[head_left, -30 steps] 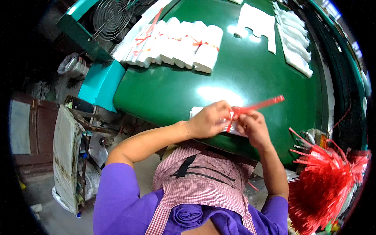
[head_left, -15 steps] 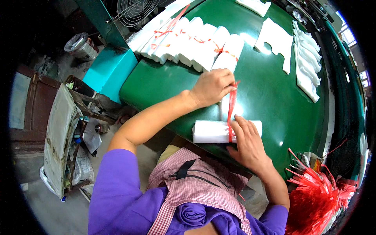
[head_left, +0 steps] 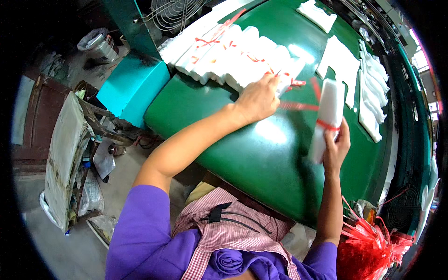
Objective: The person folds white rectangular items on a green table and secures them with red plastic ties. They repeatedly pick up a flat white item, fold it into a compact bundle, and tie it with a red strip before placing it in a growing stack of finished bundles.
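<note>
In my right hand (head_left: pixel 337 147) is a tied bundle of white plastic bags (head_left: pixel 330 105), tilted nearly upright above the green table, the thumb on its near face. A red plastic strip (head_left: pixel 328 125) circles its middle, and the strip's loose tails are blurred. My left hand (head_left: pixel 258 99) reaches to the near right end of a row of similar white bundles (head_left: pixel 224 56) tied with red strips. Its fingers are closed on the last bundle (head_left: pixel 284 84) there, whose near end they partly hide.
On the green table (head_left: pixel 224 140), flat white bags (head_left: pixel 338 63) and an overlapping stack of bags (head_left: pixel 371 93) lie to the right. A tuft of red strips (head_left: pixel 366 247) hangs by the near right corner. A turquoise box (head_left: pixel 133 88) adjoins the left edge.
The bundle that lay crosswise near the table's front edge is now lifted and turned upright in my right hand. My left hand has let go of its red strip and moved onto the row's last bundle.
</note>
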Available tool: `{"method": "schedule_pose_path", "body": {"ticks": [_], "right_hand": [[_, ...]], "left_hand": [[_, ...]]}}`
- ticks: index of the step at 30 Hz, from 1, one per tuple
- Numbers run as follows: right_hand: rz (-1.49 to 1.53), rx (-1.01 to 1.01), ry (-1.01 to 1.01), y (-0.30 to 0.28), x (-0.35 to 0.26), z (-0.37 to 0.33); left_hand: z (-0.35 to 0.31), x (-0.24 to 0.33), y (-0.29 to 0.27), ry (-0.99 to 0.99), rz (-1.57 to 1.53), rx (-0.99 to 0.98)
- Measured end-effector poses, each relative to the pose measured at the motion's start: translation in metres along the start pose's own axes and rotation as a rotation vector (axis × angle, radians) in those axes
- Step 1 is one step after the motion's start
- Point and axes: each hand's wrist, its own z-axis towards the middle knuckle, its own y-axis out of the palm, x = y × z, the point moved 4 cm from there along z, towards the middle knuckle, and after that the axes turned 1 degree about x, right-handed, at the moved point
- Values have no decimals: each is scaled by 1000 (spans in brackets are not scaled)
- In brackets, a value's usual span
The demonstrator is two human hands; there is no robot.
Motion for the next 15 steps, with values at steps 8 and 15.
{"method": "schedule_pose_path", "body": {"ticks": [8, 15], "right_hand": [[-126, -131, -195, 164, 9, 46], [327, -583, -25, 149, 63, 98]], "left_hand": [[7, -27, -46, -47, 202, 168], [24, 7, 3, 452, 427, -63]]}}
